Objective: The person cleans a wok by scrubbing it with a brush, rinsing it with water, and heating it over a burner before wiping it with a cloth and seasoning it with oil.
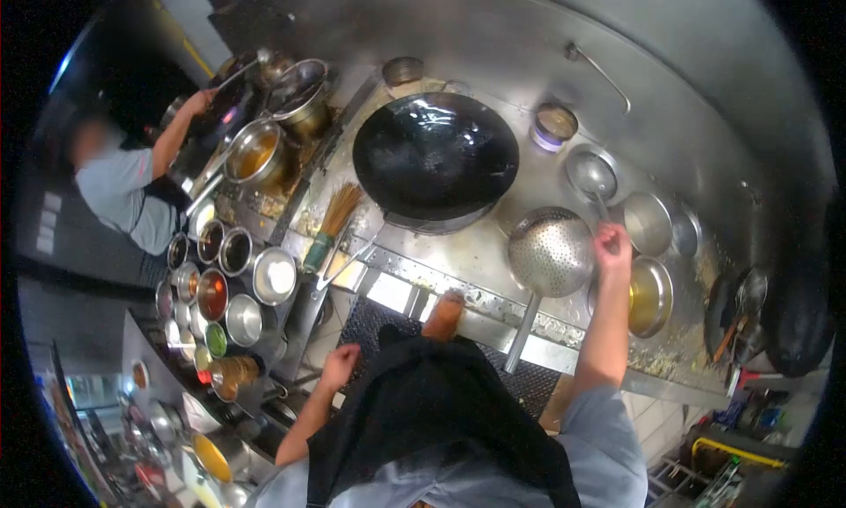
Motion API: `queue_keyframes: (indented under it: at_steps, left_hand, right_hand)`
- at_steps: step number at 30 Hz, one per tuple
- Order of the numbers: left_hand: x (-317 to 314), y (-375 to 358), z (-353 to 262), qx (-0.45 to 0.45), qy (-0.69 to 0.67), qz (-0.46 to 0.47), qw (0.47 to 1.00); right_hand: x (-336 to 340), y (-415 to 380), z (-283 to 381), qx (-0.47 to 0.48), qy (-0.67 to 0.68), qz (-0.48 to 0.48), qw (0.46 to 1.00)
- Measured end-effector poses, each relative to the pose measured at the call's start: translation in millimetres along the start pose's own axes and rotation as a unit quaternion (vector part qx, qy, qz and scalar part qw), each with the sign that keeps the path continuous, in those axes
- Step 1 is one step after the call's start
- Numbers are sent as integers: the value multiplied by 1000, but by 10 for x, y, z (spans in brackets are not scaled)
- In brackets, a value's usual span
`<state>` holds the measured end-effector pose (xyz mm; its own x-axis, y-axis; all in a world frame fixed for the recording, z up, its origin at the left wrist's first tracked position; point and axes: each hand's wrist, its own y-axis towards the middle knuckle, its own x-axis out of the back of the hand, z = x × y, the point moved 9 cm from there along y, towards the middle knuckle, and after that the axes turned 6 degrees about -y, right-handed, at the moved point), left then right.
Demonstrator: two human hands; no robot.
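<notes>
Steel ladle point(592, 175), shiny round bowl, long handle gripped by right hand point(612, 244), left hand point(340, 364) loosely closed, empty

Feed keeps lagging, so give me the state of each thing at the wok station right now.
Wok: on the burner, no food visible, wet sheen.
Strainer: resting on the counter, empty.
Ladle: bowl in a metal bowl, right hand at its handle.
Left hand: loosely closed, empty.
Brush: lying on the counter.
Oil bowl: holds yellow liquid.
</notes>
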<state>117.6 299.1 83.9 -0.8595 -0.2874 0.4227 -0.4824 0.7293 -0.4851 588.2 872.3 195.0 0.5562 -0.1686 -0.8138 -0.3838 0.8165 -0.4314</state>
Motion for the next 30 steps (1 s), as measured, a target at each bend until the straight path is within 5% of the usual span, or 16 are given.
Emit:
queue_keyframes:
  at_steps: [4, 11, 14, 20, 25, 30]
  left_hand:
    - [62, 301, -1823, -189, 47, -67, 979]
    - [83, 618, -3803, -454, 141, -210, 854]
    - [-216, 1044, -3699, -407, 257, -150, 864]
    - [-260, 1320, -3443, -416, 215, -205, 860]
    - [-198, 1158, -3465, -379, 211, -205, 877]
    - [6, 627, -3150, -439, 108, -248, 857]
  right_hand:
    - [-426, -608, -100, -48, 47, 23, 997]
    - [-1612, -1878, -671, -98, 62, 113, 987]
    - [-1840, -2186, -965, -105, 69, 118, 985]
    - [-1908, -2461, -1602, -177, 54, 105, 977]
    - [-1609, -2365, -1981, -238, -77, 72, 965]
    - [-1479, -2236, -1971, -169, -264, 50, 948]
